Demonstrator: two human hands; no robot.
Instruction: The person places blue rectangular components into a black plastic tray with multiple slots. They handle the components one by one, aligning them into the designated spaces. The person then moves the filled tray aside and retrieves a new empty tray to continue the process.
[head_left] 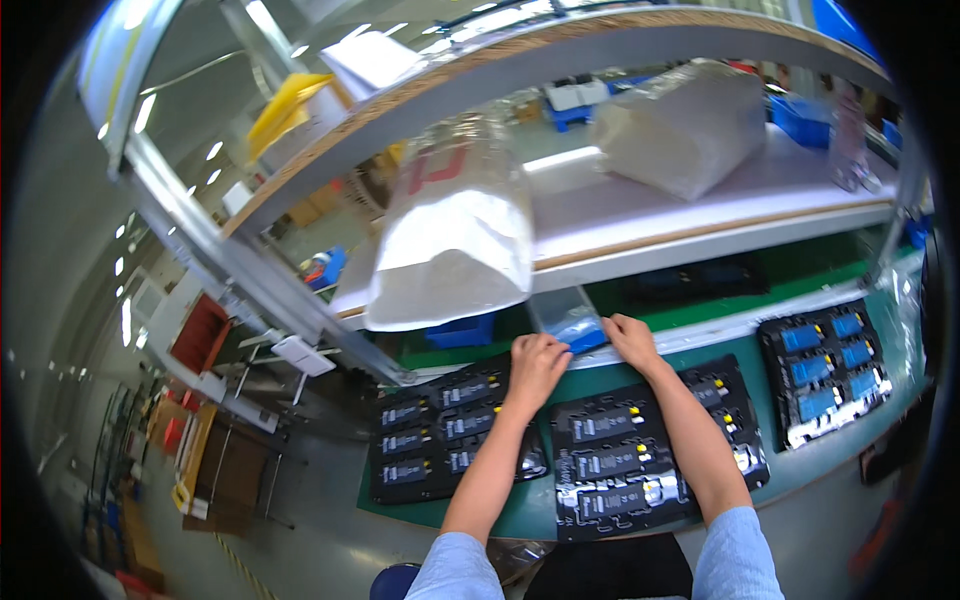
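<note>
Both my arms reach forward over black trays to a small blue bin point(588, 338) with clear plastic film in it, below the shelf's front edge. My left hand point(538, 368) has its fingers curled at the bin's near left corner. At its right side my right hand point(630, 342) grips the edge with bent fingers. Under my forearms lie a left black tray point(385, 490) and a middle black tray point(562, 500). Each carries several flat black battery packs point(610, 462) with small yellow tabs. My forearms cover parts of both trays.
A third black tray point(800, 434) at the right holds several blue-faced packs. Large plastic-wrapped white bundles point(455, 250) rest on the shelf point(590, 215) above, one overhanging its edge. Another blue bin point(460, 330) sits beneath. A metal post point(250, 260) stands left.
</note>
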